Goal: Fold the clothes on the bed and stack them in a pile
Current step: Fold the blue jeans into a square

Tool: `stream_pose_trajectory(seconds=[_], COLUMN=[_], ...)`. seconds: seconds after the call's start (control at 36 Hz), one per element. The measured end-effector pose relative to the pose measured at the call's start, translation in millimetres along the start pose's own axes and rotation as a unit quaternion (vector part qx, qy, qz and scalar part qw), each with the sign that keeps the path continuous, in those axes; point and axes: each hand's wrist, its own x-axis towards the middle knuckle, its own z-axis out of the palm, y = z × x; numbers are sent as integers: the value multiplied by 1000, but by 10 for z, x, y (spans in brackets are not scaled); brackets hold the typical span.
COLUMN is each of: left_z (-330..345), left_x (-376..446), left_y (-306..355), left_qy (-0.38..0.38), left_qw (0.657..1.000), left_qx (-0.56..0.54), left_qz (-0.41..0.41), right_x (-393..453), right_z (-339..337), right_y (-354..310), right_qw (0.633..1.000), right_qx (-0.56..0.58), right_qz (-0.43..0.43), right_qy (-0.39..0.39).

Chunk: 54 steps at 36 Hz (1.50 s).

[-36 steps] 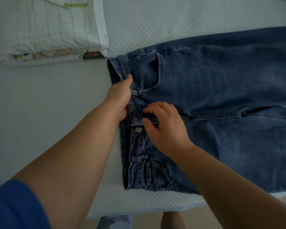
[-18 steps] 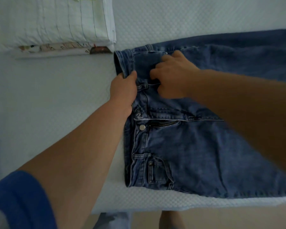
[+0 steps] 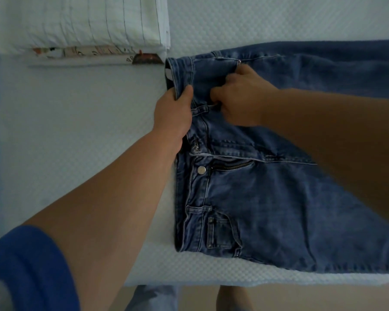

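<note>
Counting, jeans: one pair of blue jeans, front side up, waistband toward the left, legs running off the right edge of the view.
Where the jeans lie: flat on the bed, near its front edge, just right of the folded pile.
Hands: two, both bare and both on the upper half of the waist.
Left hand: thumb on top of the waistband and fingers tucked beneath, so it pinches the band's edge and lifts it slightly off the bed.
Right hand: fingers curled down into the denim just right of the waistband, beside the far pocket; it looks to be gripping a bunch of cloth, though the fingertips are hidden, so the hold itself is not certain.
Fly: open, with one metal button on the near half of the band and the zipper teeth showing just to its right.
Pockets: one small coin pocket visible on the near hip; whether anything is in it cannot be told.
Folded pile: one stack at the top left of the bed, well clear of the hands; a white cloth with thin dark lines lies on top, and a patterned layer shows at its near edge underneath. How many pieces it holds cannot be counted.
Sleeve: one blue sleeve on the left arm, at the lower left corner.
Floor: a strip of it below the bed's edge, with the person's leg and one foot in view.
</note>
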Motion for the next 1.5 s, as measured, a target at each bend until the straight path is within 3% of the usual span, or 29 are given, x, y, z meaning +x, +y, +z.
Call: stream_pose_trajectory(seconds=[0.08,0.17,0.22,0.28,0.33,0.39,0.47,0.56,0.67,0.81,0.89,0.97,1.08,1.28,1.39,1.5], left_z=[-22,-94,-156,-166,-143,-131,-187,-215,-164,-194,-160,-139,-155,-171,-238,-296], left_x=[30,-71,-273,-522,-673,-721,-635,-555,-609,-761,-832,-835,-749,-714,-694,-703], left_y=[-8,-29,-54,-113,-241,-399,-651,-781,-733,-527,-434,-453,-507,-508,-504,-562], left_qy=[39,128,148,78,-24,-91,-124,-122,-95,-26,6,5,0,-26,13,29], left_qw=[997,972,938,896,852,817,747,717,734,788,824,876,910,932,953,938], left_qx=[57,175,226,263,323,431,592,631,609,542,527,476,414,360,295,329], left_qz=[32,92,216,350,412,373,275,271,284,291,208,75,35,22,65,102], right_x=[-100,-241,-386,-588,-822,-1058,-1299,-1349,-1371,-1682,-1799,-1731,-1525,-1380,-1334,-1226], right_z=[118,176,182,202,294,446,700,889,838,613,516,514,631,682,654,632], right_y=[-55,-177,-317,-491,-669,-813,-883,-782,-698,-854,-1032,-1133,-1202,-1277,-1286,-1281], right_qw=[997,984,954,913,888,888,914,932,932,903,897,911,913,913,912,911], right_qx=[-2,51,128,199,236,247,237,220,243,265,272,280,285,272,273,266], right_qz=[36,108,171,232,272,296,318,289,269,330,325,290,288,297,300,312], right_qy=[65,135,209,271,286,253,89,7,15,75,125,88,40,57,56,38])
